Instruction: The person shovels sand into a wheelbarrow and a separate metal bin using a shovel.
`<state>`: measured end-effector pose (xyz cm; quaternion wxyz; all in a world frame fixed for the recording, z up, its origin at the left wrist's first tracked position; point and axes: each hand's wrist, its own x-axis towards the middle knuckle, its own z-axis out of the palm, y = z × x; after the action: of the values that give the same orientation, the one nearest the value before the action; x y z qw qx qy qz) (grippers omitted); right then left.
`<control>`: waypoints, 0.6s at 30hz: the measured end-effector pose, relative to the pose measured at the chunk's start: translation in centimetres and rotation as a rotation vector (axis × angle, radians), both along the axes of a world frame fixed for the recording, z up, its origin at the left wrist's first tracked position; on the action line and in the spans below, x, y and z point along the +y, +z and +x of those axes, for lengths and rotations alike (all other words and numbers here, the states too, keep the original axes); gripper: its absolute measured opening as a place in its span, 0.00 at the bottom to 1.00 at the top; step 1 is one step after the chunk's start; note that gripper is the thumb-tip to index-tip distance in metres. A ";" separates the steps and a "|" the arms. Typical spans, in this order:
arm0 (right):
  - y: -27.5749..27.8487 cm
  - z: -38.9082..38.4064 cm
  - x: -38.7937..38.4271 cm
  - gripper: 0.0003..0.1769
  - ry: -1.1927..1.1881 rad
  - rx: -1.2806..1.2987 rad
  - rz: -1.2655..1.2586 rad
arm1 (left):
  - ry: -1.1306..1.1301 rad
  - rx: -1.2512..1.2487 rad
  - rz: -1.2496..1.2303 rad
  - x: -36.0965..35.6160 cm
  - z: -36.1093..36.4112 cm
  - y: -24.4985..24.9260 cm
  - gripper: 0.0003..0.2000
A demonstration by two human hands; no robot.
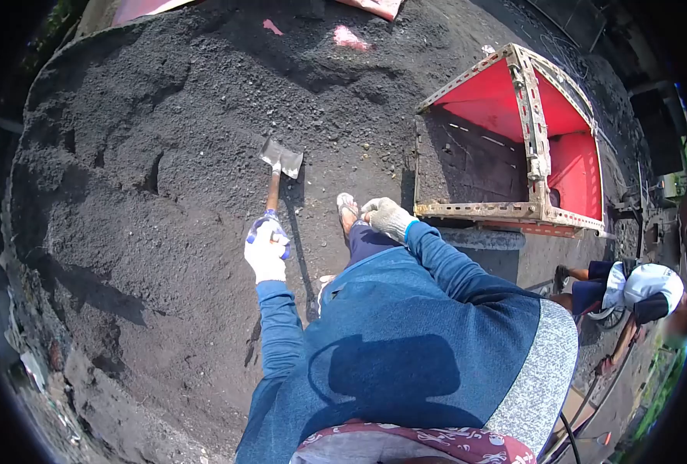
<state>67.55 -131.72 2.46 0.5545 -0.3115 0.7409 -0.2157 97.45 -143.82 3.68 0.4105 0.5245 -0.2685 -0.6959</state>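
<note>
My left hand [265, 254], in a white work glove with blue-purple patches, is closed round the grip end of a short shovel. The shovel [273, 190] has a brown wooden shaft, and its worn grey metal blade [282, 158] rests on dark gravelly material. My right hand [390, 219], in an off-white knitted glove with a blue cuff, is at my knee, over the dark trouser leg. Its fingers are curled, and whatever lies in them is hidden. Beside it stands a metal-framed box [478, 209] with red panels.
A large heap of dark gravel [119, 155] spreads on the left and ahead. The box's perforated frame has a raised post [535, 131] to my right. At the far right, a person in a white cap [654, 288] bends over. My feet are on the ground between heap and box.
</note>
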 end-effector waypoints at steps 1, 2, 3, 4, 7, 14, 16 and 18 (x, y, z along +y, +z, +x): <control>0.2 -0.4 -0.5 0.08 0.020 -0.003 -0.005 | -0.014 -0.063 0.007 -0.4 -1.4 1.4 0.05; 0.2 -1.1 -1.2 0.08 0.039 -0.004 -0.013 | -0.027 -0.126 0.011 -1.0 -2.9 2.7 0.05; -0.2 -1.7 -1.7 0.08 0.041 0.013 -0.050 | -0.045 -0.133 -0.002 -1.6 -4.3 3.9 0.05; -0.8 -2.3 -2.2 0.08 0.043 0.030 -0.088 | -0.063 -0.140 -0.016 -2.3 -5.9 5.0 0.05; -3.0 -5.6 -5.4 0.14 0.040 0.082 -0.092 | -0.107 -0.169 -0.083 -6.1 -9.5 6.0 0.05; -2.8 -14.0 -11.6 0.15 -0.185 0.071 -0.173 | -0.399 -0.419 -0.294 -13.8 -18.0 13.2 0.08; -5.0 -15.4 -13.8 0.13 -0.164 0.044 -0.229 | -0.499 -0.479 -0.327 -13.8 -19.3 15.3 0.09; -6.4 -16.4 -16.6 0.14 -0.205 -0.142 -0.177 | -0.543 -0.511 -0.314 -13.8 -20.1 17.3 0.11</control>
<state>51.20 -148.36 -3.95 0.5510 -0.2658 0.7057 -0.3574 77.35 -157.59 20.98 0.2069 0.5217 -0.5936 -0.5767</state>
